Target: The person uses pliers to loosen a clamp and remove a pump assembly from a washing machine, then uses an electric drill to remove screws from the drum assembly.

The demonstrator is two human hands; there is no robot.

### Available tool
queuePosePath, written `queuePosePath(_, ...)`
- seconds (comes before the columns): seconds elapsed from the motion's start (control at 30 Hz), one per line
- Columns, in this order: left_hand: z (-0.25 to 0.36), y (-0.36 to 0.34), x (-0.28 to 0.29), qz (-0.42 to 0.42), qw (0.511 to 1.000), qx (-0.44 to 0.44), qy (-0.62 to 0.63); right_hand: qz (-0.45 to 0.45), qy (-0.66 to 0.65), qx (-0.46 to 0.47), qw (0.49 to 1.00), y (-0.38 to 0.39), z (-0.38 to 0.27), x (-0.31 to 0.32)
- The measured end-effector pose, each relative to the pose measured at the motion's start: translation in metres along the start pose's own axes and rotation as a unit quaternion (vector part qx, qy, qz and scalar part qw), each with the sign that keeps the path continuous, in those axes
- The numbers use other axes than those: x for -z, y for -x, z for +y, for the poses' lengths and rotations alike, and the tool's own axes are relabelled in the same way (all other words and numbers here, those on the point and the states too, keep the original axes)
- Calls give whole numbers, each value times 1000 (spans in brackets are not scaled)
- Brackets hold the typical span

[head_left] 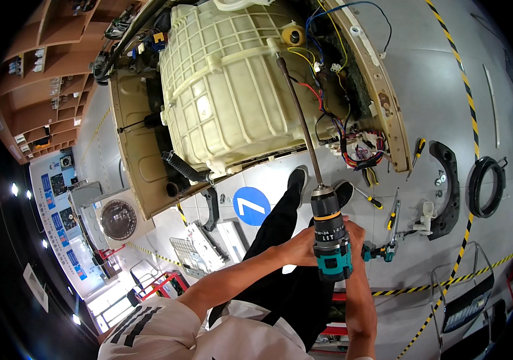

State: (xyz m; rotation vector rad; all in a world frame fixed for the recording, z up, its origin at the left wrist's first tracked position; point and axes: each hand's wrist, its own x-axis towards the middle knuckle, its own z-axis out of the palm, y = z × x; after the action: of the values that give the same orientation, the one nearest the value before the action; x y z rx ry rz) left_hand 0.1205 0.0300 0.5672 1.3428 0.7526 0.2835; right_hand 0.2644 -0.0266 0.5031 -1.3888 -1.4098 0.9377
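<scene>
A teal and black cordless drill is held in front of my body. My left hand grips it from the left side, and my right hand is closed round it on the right; the drill's body hides most of the fingers. From its chuck a long metal driver bit extends up and away. The bit's tip meets a post on the rim of a cream plastic washing machine tub, or ends just at it; I cannot tell which. The tub lies within an opened metal cabinet.
Bundled wires hang at the tub's right. On the floor lie a screwdriver, pliers, a black curved counterweight, a black rubber ring and another teal power tool. A black corrugated hose protrudes at the left.
</scene>
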Motion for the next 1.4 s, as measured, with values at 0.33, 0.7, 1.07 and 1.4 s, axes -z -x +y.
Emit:
queuePosePath(0.33, -5, 1, -6, -4, 999, -24, 41, -6, -19, -3, 1000, -4, -9, 7)
queuePosePath(0.7, 9, 4, 13, -73, 992, -17, -102, -23, 2, -10, 1000, 16, -6, 9)
queuePosePath(1.07, 133, -49, 176, 260, 816, -49, -515, -27, -4, -40, 999, 70, -42, 31)
queuePosePath(1.4, 95, -149, 235, 217, 706, -120, -663, -27, -72, -78, 994, 80, -76, 35)
